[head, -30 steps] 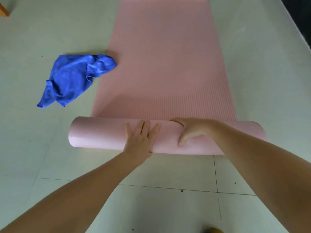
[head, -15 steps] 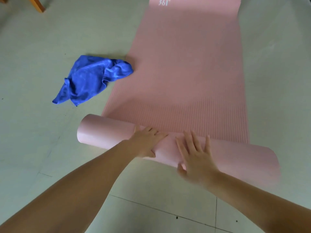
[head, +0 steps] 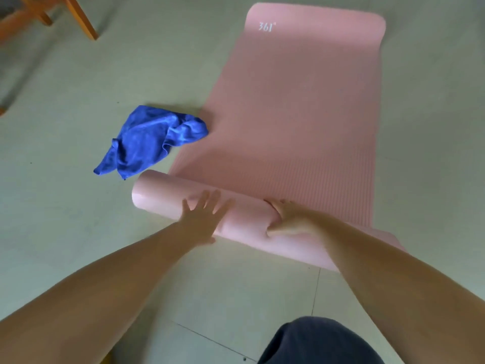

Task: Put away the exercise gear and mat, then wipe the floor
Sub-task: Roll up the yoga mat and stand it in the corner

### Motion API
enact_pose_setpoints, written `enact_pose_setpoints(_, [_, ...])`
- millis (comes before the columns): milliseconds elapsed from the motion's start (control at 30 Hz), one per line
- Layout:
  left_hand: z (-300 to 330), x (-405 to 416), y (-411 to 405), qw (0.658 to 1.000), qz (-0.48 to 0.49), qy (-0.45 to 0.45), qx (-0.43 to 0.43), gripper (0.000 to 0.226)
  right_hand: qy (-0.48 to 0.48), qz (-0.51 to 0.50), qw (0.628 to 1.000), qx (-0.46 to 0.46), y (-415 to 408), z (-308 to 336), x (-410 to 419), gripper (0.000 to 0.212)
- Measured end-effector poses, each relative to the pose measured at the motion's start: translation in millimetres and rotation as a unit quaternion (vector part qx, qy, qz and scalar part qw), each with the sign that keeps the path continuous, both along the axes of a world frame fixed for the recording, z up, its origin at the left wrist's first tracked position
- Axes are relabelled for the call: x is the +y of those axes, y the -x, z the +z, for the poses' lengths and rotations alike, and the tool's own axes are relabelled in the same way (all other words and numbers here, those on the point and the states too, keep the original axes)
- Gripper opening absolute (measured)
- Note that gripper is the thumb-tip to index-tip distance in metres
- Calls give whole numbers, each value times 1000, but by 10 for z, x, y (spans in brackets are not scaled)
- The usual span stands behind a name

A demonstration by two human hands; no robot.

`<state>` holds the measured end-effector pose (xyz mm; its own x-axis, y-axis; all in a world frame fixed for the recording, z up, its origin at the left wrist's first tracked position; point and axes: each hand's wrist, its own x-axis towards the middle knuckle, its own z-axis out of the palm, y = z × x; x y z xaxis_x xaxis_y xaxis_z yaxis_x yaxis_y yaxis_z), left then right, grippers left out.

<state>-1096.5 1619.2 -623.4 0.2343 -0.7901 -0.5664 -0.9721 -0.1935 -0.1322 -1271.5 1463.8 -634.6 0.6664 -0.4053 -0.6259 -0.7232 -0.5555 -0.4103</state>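
A pink exercise mat (head: 296, 106) lies on the pale tiled floor, its near end wound into a thick roll (head: 160, 193) running from left to lower right. My left hand (head: 202, 219) lies flat on the roll with fingers spread. My right hand (head: 288, 218) curls over the top of the roll, thumb on the near side, gripping it. A crumpled blue cloth (head: 149, 140) sits on the floor touching the mat's left edge, just beyond the roll's left end.
Orange wooden furniture legs (head: 78, 19) stand at the far left. White "361°" lettering (head: 267, 26) marks the mat's far end. My dark-clothed knee (head: 320, 342) shows at the bottom edge. Pale floor tiles (head: 78, 232) surround the mat.
The roll has moved farther up the mat, closer to the blue cloth. My left hand went from curled to flat; my right hand went from flat to curled over the roll.
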Motion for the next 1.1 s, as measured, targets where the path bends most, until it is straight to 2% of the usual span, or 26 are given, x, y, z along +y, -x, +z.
enact_pose_setpoints(67, [-88,-127,-38,1000,8,-4,7,109,3,-7,999,31,-83,1,-80,88])
enact_pose_setpoints(200, [-206,-445,-108,1000,7,-23,9,114,84,36,995,40,-266,4,-25,83])
enact_pose_setpoints(300, [-252,-661,-167,998,17,-64,21,118,129,95,985,68,-495,-75,210,97])
enact_pose_setpoints(400, [-251,-860,-266,994,-22,-96,51,120,189,85,972,110,-611,-165,269,110])
enact_pose_setpoints(467, [-170,-1009,-484,987,-77,-95,101,108,203,63,973,89,-630,-219,188,114])
enact_pose_setpoints(500, [-133,-1093,-652,983,-77,-86,145,94,221,60,971,65,-622,-235,156,120])
enact_pose_setpoints(567, [-125,-1289,-1066,977,13,-26,213,63,243,60,965,80,-603,-286,97,136])
enact_pose_setpoints(600, [-165,-1395,-1303,979,50,28,194,53,245,34,967,69,-579,-357,98,137])
enact_pose_setpoints(667, [-306,-1577,-1742,989,46,128,56,41,244,16,967,68,-555,-514,150,135])
enact_pose_setpoints(733, [-481,-1677,-2055,989,48,135,-29,59,254,14,965,65,-550,-545,162,136])
enact_pose_setpoints(800, [-630,-1719,-2241,992,62,108,-37,75,247,6,967,60,-529,-554,161,141])
enact_pose_setpoints(867, [-773,-1757,-2323,994,70,82,-26,78,226,2,971,76,-545,-497,138,141])
enact_pose_setpoints(1000, [-769,-1741,-2345,995,89,53,-14,54,219,7,972,88,-571,-440,112,137])
enact_pose_setpoints(1100, [-594,-1582,-2605,991,-19,61,-116,38,207,15,973,99,-548,-445,107,131])
